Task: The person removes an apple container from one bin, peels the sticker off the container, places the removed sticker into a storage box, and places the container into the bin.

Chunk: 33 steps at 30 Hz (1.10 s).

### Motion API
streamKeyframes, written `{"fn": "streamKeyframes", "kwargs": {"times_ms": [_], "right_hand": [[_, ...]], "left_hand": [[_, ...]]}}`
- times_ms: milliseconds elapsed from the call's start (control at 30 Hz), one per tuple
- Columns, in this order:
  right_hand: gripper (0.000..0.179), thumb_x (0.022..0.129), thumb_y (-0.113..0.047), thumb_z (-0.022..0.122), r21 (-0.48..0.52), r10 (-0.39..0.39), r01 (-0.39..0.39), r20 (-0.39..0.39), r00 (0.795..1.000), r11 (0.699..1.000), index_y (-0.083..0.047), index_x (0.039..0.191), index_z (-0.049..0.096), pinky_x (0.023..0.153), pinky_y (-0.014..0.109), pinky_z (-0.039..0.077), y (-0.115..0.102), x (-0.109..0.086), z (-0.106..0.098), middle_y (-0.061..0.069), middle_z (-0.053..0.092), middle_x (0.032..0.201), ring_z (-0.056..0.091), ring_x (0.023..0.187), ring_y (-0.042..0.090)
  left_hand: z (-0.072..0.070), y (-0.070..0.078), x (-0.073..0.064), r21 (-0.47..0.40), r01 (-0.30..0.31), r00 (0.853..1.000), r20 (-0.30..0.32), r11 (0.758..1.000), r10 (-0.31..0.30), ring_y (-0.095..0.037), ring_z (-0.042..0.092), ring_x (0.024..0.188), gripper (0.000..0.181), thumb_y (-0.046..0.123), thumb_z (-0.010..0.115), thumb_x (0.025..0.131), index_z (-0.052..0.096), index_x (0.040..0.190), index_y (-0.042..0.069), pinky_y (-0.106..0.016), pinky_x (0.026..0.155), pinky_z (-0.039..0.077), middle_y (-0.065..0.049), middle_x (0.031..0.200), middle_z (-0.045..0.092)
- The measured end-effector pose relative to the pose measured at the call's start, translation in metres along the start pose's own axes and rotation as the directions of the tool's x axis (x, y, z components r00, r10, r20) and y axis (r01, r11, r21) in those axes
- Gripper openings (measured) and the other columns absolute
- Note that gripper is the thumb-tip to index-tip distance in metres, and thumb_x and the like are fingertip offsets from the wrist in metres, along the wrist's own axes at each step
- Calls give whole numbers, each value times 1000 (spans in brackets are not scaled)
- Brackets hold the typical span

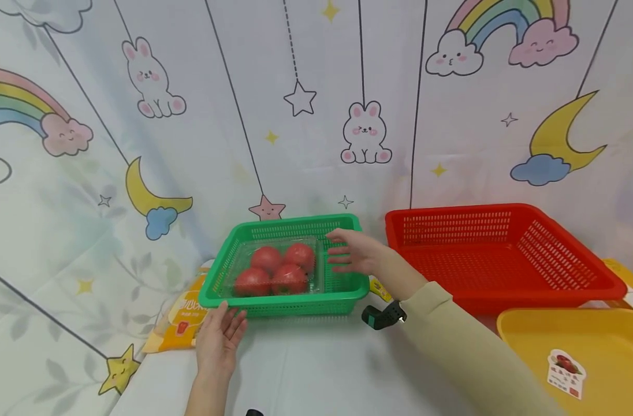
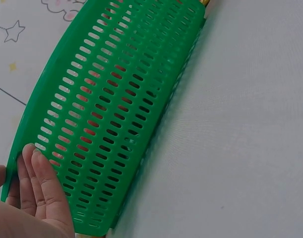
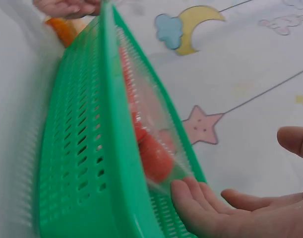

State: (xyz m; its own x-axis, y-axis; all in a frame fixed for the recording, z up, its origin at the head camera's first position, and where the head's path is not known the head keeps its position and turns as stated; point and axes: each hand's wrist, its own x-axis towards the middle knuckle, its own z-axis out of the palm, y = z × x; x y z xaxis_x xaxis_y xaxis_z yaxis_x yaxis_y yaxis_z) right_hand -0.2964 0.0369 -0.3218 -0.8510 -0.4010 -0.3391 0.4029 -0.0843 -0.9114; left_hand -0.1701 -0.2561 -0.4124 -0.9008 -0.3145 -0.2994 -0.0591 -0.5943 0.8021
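A green basket [image 1: 280,301] holds a clear plastic box [image 1: 319,268] with several red, round fruits like apples [image 1: 289,279]. My left hand [image 1: 219,338] holds the basket's front left rim. In the left wrist view, its fingers [image 2: 51,191] lie along the slotted outer wall, with the thumb across the rim. Over the basket's right part, my right hand [image 1: 359,252] is held out with fingers spread and nothing in its grasp. The right wrist view shows its fingertips [image 3: 183,196] close to the box's end.
To the right stands a red basket [image 1: 457,260], with a yellow tray [image 1: 613,346] bearing a fruit sticker in front of it. An orange and yellow package [image 1: 183,320] lies by the green basket's left side. A patterned curtain [image 1: 316,167] hangs behind the white table [image 1: 306,364].
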Motion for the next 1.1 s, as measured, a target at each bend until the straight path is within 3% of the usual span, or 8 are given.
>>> {"fn": "streamKeyframes", "kwargs": {"times_ms": [200,367,600,800,867,967,1033,1100], "right_hand": [[59,105,-27,50,34,-63,61,75,995,998,-7,155,26,111,50,38,-3,-31,-17,23,35,156,36,141,43],[61,106,-30,47,21,-102,100,111,989,995,-6,158,25,112,48,37,0,-56,-28,22,35,157,37,141,43],[62,106,-33,49,-25,-120,124,119,986,992,-5,158,28,112,48,38,11,-82,-44,23,41,154,42,139,42],[64,106,-34,50,-61,-121,127,106,987,990,-4,158,27,107,42,44,18,-103,-58,23,43,152,47,135,40],[65,106,-34,51,-90,-128,137,95,987,986,-3,158,28,105,42,46,20,-111,-64,23,46,150,50,133,39],[66,105,-35,53,-159,-155,167,82,984,973,-2,157,31,104,43,47,23,-122,-73,21,50,147,55,129,36],[67,104,-37,55,-207,-182,193,72,981,959,-3,156,32,103,43,48,25,-128,-78,20,53,146,58,126,34],[67,104,-38,56,-261,-218,229,69,973,938,-3,156,33,102,41,49,26,-134,-83,18,54,144,59,124,33]], "left_hand": [[1,-1,2,17,0,1000,0,1000,0,-12,72,83,25,35,59,103,49,111,13,-27,82,58,2,90,71],[5,-8,2,190,-71,997,2,979,72,-14,72,82,33,38,51,106,49,119,7,-29,81,58,0,96,71],[15,-21,-6,473,-161,985,28,866,168,-17,72,79,40,35,51,106,58,111,-5,-28,73,60,-4,93,73],[21,-29,-13,588,-242,970,159,772,182,-22,71,83,29,23,57,104,62,107,-6,-30,72,59,-13,95,73],[23,-29,-17,613,-311,950,223,727,218,-21,71,84,26,20,59,103,63,108,-5,-29,74,59,-15,95,73],[28,-27,-24,633,-445,895,344,633,285,-19,70,86,22,17,62,102,66,110,-3,-29,78,58,-15,94,73],[32,-25,-28,619,-536,843,427,574,327,-18,70,88,18,16,65,100,68,109,0,-27,79,58,-11,94,73],[37,-23,-32,583,-638,769,522,504,369,-17,70,90,15,13,66,99,70,110,3,-28,81,57,-6,95,74]]}}
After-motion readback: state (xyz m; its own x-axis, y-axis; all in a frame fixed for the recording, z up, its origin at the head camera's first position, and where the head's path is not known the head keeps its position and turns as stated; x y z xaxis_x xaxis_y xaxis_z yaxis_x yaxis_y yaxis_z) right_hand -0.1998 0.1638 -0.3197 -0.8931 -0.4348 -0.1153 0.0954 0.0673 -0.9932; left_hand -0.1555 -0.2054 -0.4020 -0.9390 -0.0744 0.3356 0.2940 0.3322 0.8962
